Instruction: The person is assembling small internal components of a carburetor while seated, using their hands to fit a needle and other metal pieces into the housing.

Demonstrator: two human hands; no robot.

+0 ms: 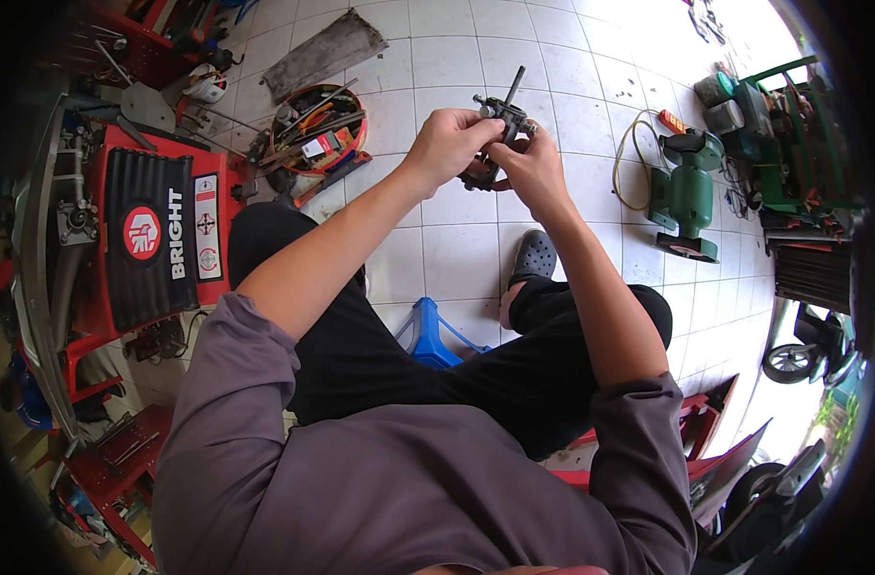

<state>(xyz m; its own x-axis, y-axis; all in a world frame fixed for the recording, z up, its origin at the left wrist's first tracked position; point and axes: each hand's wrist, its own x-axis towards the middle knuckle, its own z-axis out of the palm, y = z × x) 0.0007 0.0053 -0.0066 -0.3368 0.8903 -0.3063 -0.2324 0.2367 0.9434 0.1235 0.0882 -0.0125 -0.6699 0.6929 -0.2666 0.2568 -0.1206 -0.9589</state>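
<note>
I hold a small dark metal engine part (502, 117), with a thin rod sticking up from it, out in front of me above the white tiled floor. My left hand (450, 144) grips it from the left and above. My right hand (528, 168) holds it from the right and below. Both hands hide the part's lower half. I sit on a low blue plastic stool (428, 337) with my legs in black trousers, and a dark clog (533, 257) is on my right foot.
A round red tray of tools (319, 126) and a grey mat (325, 53) lie on the floor at upper left. A red machine with a black panel (155, 240) stands to my left. A green bench grinder (684, 196) and a yellow cord (629, 158) sit at right.
</note>
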